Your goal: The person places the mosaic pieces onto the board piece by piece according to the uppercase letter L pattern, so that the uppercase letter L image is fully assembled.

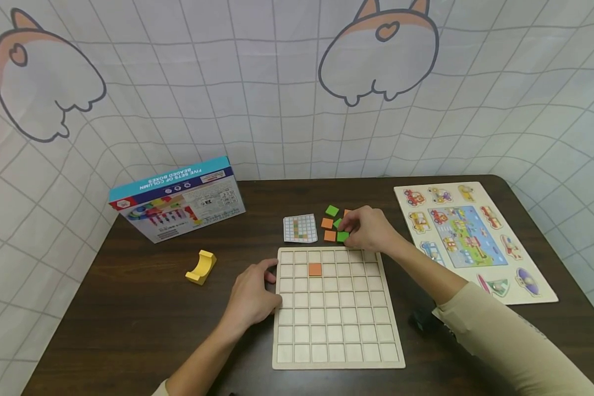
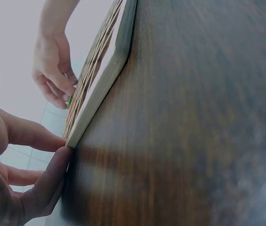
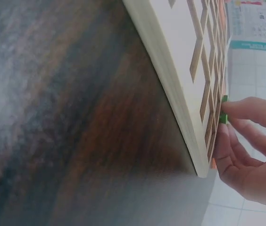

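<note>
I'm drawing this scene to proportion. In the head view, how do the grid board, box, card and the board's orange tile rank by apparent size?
Largest to smallest:
1. Grid board
2. Box
3. Card
4. Orange tile

Screened-off tabletop play or learning corner; whether in a home or a studio cannot be told. The dark wood-grain surface point(image 1: 124, 313) is backed and flanked by creased white grid-patterned cloth point(image 1: 277, 115), printed with cartoon animals. Educational toys are laid out: boxed beads point(image 1: 178, 203), picture puzzle point(image 1: 472, 242), gridded board point(image 1: 335, 317).
</note>
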